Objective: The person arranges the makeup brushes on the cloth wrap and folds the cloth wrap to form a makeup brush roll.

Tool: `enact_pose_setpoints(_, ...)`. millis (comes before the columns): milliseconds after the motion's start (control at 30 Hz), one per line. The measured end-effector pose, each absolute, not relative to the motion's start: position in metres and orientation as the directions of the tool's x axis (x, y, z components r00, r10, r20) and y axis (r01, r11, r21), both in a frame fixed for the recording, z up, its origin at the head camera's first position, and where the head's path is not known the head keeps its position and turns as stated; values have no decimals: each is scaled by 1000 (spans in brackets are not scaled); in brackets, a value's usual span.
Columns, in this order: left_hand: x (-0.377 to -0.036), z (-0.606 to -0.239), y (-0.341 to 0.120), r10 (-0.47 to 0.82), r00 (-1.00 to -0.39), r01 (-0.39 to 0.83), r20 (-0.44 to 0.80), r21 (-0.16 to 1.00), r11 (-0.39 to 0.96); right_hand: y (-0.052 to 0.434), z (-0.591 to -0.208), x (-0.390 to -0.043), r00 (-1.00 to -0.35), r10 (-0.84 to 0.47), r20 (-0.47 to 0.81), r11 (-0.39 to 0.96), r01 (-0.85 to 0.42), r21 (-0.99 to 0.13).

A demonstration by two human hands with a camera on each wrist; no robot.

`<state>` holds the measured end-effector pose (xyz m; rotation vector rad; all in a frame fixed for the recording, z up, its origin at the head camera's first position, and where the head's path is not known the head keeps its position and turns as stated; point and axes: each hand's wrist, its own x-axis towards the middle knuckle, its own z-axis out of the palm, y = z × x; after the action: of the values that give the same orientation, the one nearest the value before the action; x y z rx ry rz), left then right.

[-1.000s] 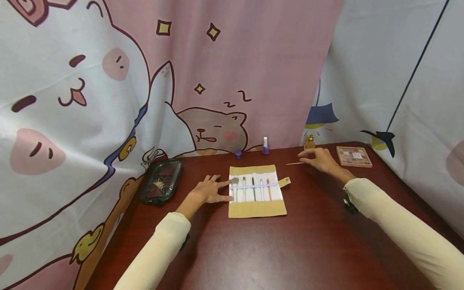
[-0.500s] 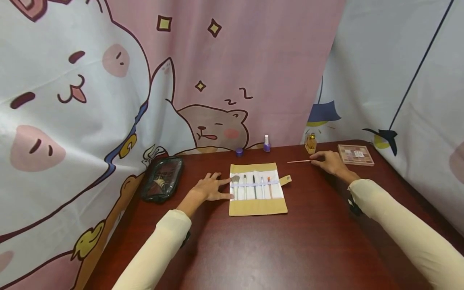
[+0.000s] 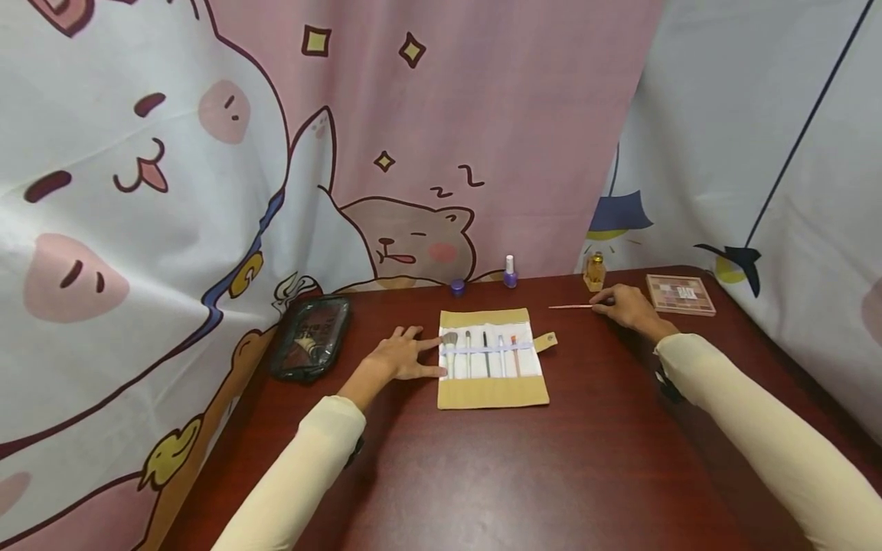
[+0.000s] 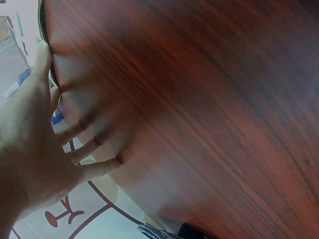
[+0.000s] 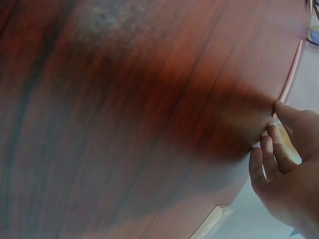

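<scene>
In the head view, a tan and white brush roll (image 3: 493, 392) lies unfolded on the table, with several makeup brushes tucked under its lilac strap. My left hand (image 3: 398, 357) is spread at the roll's left edge, its thumb and index finger touching that edge; the left wrist view shows the same hand (image 4: 37, 134) with its fingers extended. To the right of the roll, my right hand (image 3: 630, 310) pinches a thin pink makeup brush (image 3: 570, 307) that points left, low over the table. The right wrist view shows the brush's handle (image 5: 292, 69) beyond the thumb; its gripped end is mostly hidden.
A small purple jar (image 3: 458, 288), a purple nail polish bottle (image 3: 510, 275) and an amber perfume bottle (image 3: 595, 274) stand along the back edge. An eyeshadow palette (image 3: 681, 295) lies at the back right. A dark see-through pouch (image 3: 311, 337) lies at the left.
My right hand has shifted a little to the right with the makeup brush, uncovering more of the perfume bottle. The left hand stays at the roll's edge.
</scene>
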<state>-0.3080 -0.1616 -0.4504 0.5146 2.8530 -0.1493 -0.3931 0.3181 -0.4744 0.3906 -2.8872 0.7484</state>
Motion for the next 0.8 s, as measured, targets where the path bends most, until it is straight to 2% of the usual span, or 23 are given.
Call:
enact_pose_setpoints(567, -307, -451, -162, 330, -912, 353, -244, -58, 934, 319, -474, -373, -913, -328, 241, 843, -398, -361)
enact_pose_setpoints(800, -308, -453, -161, 330, -910, 353, -250, -49, 934, 320, -471, -362, -878, -364, 310, 787, -468, -401)
